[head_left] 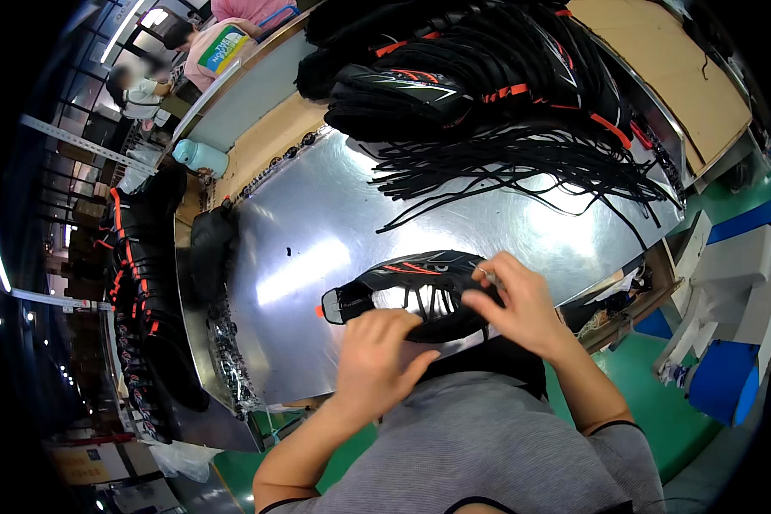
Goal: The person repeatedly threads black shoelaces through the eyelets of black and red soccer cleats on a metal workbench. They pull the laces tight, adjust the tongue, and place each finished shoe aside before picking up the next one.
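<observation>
A black shoe upper point(441, 328) with orange and white markings lies on its side on the metal tabletop point(308, 343), close to my body. Black cords cross its opening, and a grey-lined flap shows at its left end. My left hand point(374, 358) rests over the near edge by that flap, thumb stretched apart from the fingers. At the right end my right hand point(520, 308) is curled, with something small and shiny at its fingertips that I cannot make out.
Black laces point(505, 167) spread across the table's far side. Behind them more shoe uppers point(454, 90) are stacked. Another row of uppers point(137, 283) hangs at left, near a light-blue bottle point(200, 158). A blue-and-white chair point(724, 368) stands right; people point(214, 51) sit beyond.
</observation>
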{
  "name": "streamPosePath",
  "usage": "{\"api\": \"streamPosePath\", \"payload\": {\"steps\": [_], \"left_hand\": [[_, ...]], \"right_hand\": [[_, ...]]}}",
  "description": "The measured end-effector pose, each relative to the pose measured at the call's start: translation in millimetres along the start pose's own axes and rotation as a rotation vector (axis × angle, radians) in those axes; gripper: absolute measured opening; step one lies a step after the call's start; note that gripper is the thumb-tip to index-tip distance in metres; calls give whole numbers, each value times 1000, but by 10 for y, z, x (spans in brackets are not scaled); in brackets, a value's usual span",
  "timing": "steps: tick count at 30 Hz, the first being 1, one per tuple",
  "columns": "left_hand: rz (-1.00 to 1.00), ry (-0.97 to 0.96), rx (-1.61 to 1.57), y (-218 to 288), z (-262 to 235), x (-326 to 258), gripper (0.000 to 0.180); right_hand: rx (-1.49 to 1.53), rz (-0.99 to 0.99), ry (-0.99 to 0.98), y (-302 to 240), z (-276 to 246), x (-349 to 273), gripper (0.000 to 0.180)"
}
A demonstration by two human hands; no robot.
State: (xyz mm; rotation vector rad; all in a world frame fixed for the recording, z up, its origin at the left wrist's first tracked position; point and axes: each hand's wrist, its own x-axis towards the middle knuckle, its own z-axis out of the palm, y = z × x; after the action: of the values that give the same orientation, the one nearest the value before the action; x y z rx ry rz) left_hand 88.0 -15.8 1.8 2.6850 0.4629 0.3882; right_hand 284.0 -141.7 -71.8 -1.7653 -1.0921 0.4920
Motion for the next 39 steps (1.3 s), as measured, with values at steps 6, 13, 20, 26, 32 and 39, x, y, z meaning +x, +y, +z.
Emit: {"api": "streamPosePath", "payload": {"steps": [6,13,20,26,32,39], "left_hand": [[80,132,4,-131,407,54,19],[40,217,37,-260,372,19,20],[-41,110,126,-282,296,-46,23],[-76,199,162,-433,306,87,24],[-40,420,206,-586,136,236,21],[106,432,323,-352,23,171,19]], "right_hand": [[-112,-33,56,-38,39,-176,21],[-208,-83,41,-229,45,40,22],[-99,-122,131,-45,140,161,18],[-115,-577,-77,-703,-157,6,16],[-26,-542,-590,-471,246,-573,12],[354,154,-85,-488,296,32,25]]}}
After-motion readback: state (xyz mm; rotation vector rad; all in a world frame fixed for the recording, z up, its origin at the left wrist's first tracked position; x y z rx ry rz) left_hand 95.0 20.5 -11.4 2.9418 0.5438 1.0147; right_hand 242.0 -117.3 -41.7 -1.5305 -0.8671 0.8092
